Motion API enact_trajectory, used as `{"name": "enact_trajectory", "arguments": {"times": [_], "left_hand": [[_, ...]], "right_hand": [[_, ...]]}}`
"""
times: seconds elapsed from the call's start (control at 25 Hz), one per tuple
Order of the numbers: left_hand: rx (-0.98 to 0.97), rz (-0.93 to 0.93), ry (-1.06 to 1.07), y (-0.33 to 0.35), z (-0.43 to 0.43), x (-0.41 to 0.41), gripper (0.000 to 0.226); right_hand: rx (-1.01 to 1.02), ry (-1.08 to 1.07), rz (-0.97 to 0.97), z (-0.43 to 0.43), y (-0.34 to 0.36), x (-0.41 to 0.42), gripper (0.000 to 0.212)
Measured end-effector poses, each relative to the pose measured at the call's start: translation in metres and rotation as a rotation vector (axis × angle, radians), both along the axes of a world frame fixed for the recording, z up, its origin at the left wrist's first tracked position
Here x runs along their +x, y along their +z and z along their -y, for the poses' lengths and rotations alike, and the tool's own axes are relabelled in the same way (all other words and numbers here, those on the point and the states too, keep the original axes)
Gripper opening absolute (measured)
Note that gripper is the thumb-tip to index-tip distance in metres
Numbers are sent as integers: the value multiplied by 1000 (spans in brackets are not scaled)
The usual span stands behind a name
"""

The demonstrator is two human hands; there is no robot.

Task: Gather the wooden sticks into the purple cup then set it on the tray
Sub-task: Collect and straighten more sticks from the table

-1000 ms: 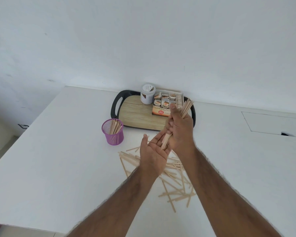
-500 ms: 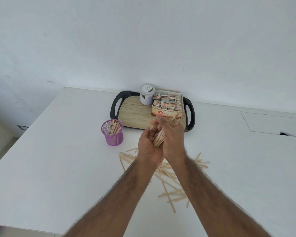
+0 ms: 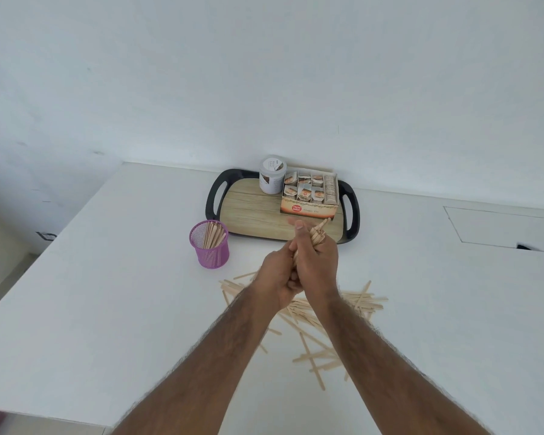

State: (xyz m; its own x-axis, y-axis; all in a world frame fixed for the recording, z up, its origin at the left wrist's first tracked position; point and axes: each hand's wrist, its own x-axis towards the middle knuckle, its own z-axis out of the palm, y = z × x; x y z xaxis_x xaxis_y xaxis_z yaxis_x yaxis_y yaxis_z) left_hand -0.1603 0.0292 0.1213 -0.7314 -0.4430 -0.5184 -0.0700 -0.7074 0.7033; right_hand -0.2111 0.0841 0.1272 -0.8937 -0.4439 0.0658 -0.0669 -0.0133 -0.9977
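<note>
A bundle of wooden sticks is clasped between both hands above the white table. My right hand wraps the bundle from the right, and my left hand closes on its lower end from the left. The stick tips poke out above my right thumb. A purple mesh cup stands upright to the left of my hands, with several sticks in it. Many loose sticks lie scattered on the table under and behind my forearms. The tray, wood-patterned with black handles, sits just beyond my hands.
On the tray stand a white jar and an open box of tea bags. The white wall rises right behind the tray. A floor-box hatch is set in the table at the far right. The table's left edge drops off.
My left hand went from open under the bundle to closed around its lower end. Both hands lowered and drew together, squaring the sticks.
</note>
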Motion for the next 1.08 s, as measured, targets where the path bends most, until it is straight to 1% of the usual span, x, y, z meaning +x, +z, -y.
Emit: {"name": "enact_trajectory", "arguments": {"times": [0.08, 0.16, 0.24, 0.32, 0.36, 0.48, 0.52, 0.6, 0.68, 0.76, 0.8, 0.88, 0.96, 1.0, 1.04, 1.08], "left_hand": [[-57, 21, 10, 0, -1, 2, 35], [-136, 89, 40, 2, 4, 4, 35], [-225, 182, 77, 1, 11, 6, 37], [-329, 254, 78, -1, 14, 7, 39], [-369, 267, 71, -3, 12, 7, 39], [-411, 263, 79, -6, 8, 6, 39], [-432, 268, 85, -7, 8, 6, 38], [-534, 297, 99, -8, 10, 7, 39], [-655, 332, 138, -11, 9, 7, 44], [-763, 344, 181, -16, 9, 6, 46], [-818, 351, 194, -15, 6, 6, 41], [-808, 340, 220, -12, 4, 5, 8], [-793, 292, 237, -8, 7, 5, 50], [-809, 273, 221, -8, 10, 6, 61], [-834, 260, 208, -5, 10, 7, 64], [-812, 230, 189, -2, 9, 7, 62]], "right_hand": [[41, 28, 1, -3, 1, 1, 31], [16, 43, -15, -10, 3, -3, 29], [-52, -14, -34, -18, 8, -14, 23], [-76, -62, -49, -23, 12, -25, 24], [-33, -48, -69, -23, 12, -27, 28], [257, 71, -153, -20, 2, -20, 39], [316, 88, -154, -21, -1, -16, 42], [369, 83, -139, -26, -7, -14, 45], [448, 51, -188, -30, -13, -14, 49], [473, 25, -194, -30, -15, -12, 51], [477, 16, -184, -28, -14, -10, 52], [479, 13, -173, -27, -12, -11, 52], [446, 36, -147, -28, -12, -12, 52], [424, 44, -124, -29, -12, -12, 52], [405, 46, -108, -29, -11, -12, 52], [393, 44, -108, -30, -11, -12, 51]]}}
